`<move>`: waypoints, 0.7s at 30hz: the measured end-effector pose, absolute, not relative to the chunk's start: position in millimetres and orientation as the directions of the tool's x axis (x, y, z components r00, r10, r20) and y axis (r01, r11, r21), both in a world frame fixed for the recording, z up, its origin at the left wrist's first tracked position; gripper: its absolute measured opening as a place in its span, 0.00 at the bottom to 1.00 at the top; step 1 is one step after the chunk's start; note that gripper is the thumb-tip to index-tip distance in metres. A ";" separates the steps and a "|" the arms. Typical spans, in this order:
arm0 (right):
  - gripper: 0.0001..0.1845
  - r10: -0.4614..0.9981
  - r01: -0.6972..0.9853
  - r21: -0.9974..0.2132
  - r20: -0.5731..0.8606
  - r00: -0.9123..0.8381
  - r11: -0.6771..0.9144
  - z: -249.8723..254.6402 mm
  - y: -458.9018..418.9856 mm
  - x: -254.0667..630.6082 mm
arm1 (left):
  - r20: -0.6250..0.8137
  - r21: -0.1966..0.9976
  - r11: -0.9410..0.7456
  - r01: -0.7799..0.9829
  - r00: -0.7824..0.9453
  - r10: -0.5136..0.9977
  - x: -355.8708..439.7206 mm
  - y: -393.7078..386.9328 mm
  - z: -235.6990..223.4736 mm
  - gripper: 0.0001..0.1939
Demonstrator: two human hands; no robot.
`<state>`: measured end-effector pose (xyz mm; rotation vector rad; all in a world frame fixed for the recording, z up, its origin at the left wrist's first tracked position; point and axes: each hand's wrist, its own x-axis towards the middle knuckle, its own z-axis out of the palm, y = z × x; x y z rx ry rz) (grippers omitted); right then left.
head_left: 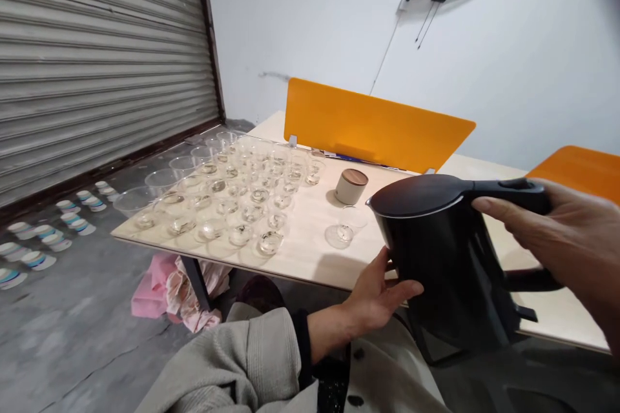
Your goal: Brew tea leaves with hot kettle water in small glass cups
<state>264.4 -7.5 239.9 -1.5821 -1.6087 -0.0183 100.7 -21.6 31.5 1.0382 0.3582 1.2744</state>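
A black electric kettle with a flat lid is held up in front of the table's near edge, its spout toward the left. My right hand is closed round its handle, thumb on top. Against the kettle's spout-side wall rests my left hand, thumb across the front and fingers partly hidden by the body. Just left of the kettle, a single clear plastic cup stands on the table. Several more clear cups stand in close rows farther left, with small dark bits in the bottoms of some.
A pale canister with a wooden lid stands behind the single cup on the light wooden table. An orange divider rises behind. On the floor at left are striped paper cups; a pink bag lies under the table.
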 end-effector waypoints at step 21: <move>0.36 0.954 0.996 -0.089 0.297 0.026 0.000 260.6 54.8 237.6 | 0.235 0.713 0.047 -0.700 0.302 0.924 118.8 -15.1 22.5 0.40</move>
